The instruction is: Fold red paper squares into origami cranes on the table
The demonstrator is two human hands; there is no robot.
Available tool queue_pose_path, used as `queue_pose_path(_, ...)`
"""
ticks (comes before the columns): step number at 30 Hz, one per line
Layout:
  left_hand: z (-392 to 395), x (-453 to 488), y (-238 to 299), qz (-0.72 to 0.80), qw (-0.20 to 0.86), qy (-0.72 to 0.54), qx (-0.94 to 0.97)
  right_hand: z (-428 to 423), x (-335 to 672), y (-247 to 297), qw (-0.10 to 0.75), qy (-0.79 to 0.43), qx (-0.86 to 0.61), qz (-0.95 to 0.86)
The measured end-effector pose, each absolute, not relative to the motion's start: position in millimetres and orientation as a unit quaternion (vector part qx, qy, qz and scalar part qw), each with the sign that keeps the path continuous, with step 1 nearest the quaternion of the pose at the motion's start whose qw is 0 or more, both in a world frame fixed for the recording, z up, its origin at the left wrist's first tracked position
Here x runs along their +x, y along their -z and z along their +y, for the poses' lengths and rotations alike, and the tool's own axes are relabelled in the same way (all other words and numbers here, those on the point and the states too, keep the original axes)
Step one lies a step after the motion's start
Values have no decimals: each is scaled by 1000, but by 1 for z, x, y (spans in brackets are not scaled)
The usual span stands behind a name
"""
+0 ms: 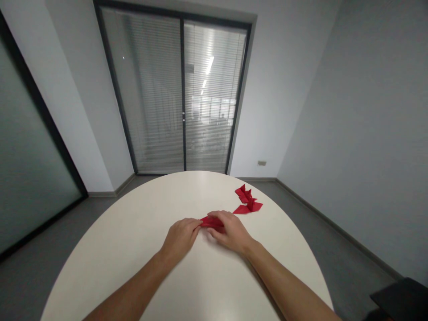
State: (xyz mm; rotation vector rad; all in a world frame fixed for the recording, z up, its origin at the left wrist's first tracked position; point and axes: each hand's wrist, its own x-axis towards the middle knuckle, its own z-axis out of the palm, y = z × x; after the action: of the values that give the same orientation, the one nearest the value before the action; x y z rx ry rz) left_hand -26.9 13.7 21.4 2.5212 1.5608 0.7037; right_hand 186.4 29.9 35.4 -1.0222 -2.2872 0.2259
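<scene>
A small folded piece of red paper [211, 221] lies on the white round table [140, 223], pinched between both hands. My left hand [180, 236] grips its left end with the fingertips. My right hand [230, 232] covers its right part and presses it against the tabletop. Most of the paper is hidden under the fingers. Farther back to the right lie several folded red paper pieces [248, 200] in a loose cluster, untouched.
The table's far edge curves toward a glass sliding door with blinds [182, 93]. Grey floor surrounds the table. A dark object [401, 296] shows at the bottom right corner, beside the table.
</scene>
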Motion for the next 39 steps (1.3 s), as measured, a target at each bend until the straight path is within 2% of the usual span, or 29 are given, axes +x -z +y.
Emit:
queue_pose_path(3, 11, -27, -26, 506, 49, -232, 829, 30, 185, -34, 308, -116, -359, -873)
queue_pose_path(16, 12, -37, -36, 549, 58, -256, 793, 38, 196, -38, 405, -177, -426, -790)
queue_pose_path(25, 19, -45, -31, 570, 217, -337, 717, 55, 214, -31, 470, -209, -471, -717)
queue_pose_path(28, 20, -42, -27, 576, 251, -328, 706, 58, 216, -27, 421, -194, -503, -729)
queue_pose_path(33, 22, -38, -20, 612, 226, -279, 705, 51, 210, -27, 336, -56, -482, -808)
queue_pose_path(39, 20, -33, -19, 632, 169, -211, 726, 27, 176, -28, 255, -77, -383, -885)
